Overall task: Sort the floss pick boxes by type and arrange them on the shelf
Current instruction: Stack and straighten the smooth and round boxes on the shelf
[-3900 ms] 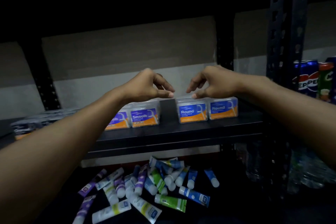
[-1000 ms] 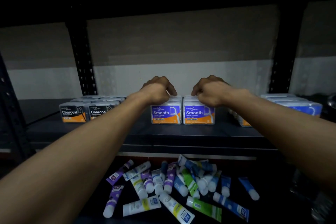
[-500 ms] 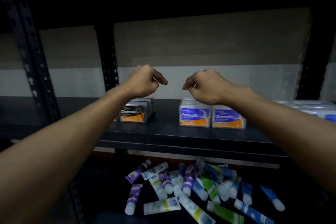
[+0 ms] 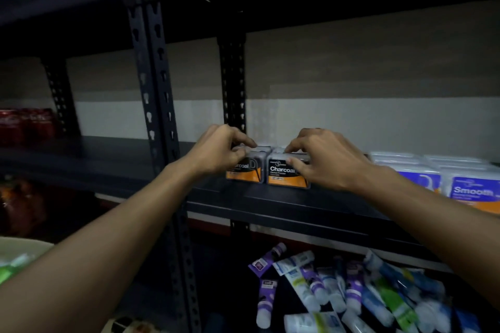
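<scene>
Two black-and-orange Charcoal floss pick boxes stand side by side at the front of the dark shelf. My left hand grips the left Charcoal box from above, fingers curled over its top. My right hand grips the right Charcoal box, thumb on its front face and fingers over its lid. More boxes sit behind them, mostly hidden. To the right stand blue-and-orange Smooth boxes in a row.
A black perforated upright stands just left of my left arm, and another post rises behind the boxes. Several toothpaste tubes lie heaped on the lower shelf. Red cans sit far left.
My view has swung left from the Smooth boxes to the Charcoal boxes. Both hands, empty and raised half a second ago, have come down onto the two front Charcoal boxes.
</scene>
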